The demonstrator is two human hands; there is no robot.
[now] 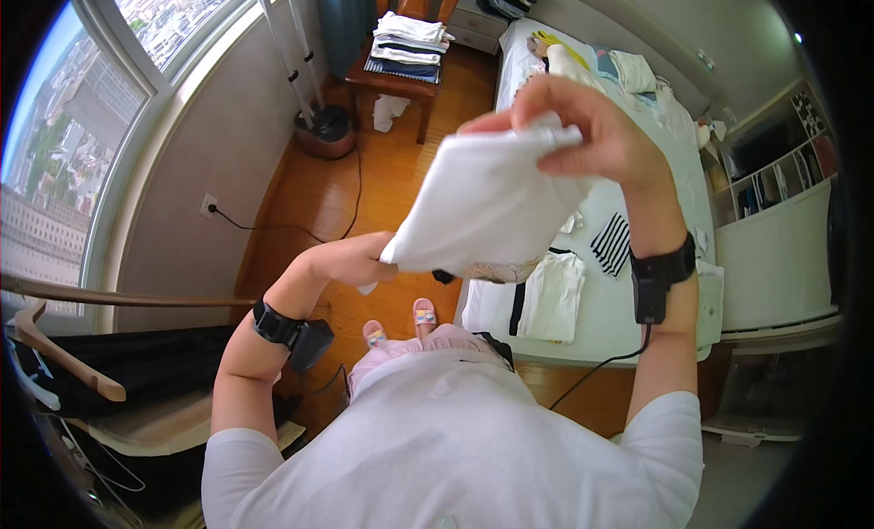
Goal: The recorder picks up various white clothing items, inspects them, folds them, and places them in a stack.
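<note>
A white cloth garment (488, 194) hangs in the air between my two hands, partly folded. My left hand (362, 259) grips its lower left corner, and a bit of cloth pokes out below the fist. Higher up on the right, my right hand (587, 133) pinches the top edge between thumb and fingers; this hand is slightly blurred. A beige, patterned patch shows under the garment's lower edge. Behind it, on the bed (655, 310), lie folded white clothing (552, 297) and a black-and-white striped cloth (611, 245).
A wooden chair (392, 85) bears a stack of folded clothes (410, 41). Beside it stands a garment steamer base (325, 131) with poles; its cord crosses the floor to a wall outlet (208, 206). A clothes rack with a wooden hanger (68, 358) is close at left.
</note>
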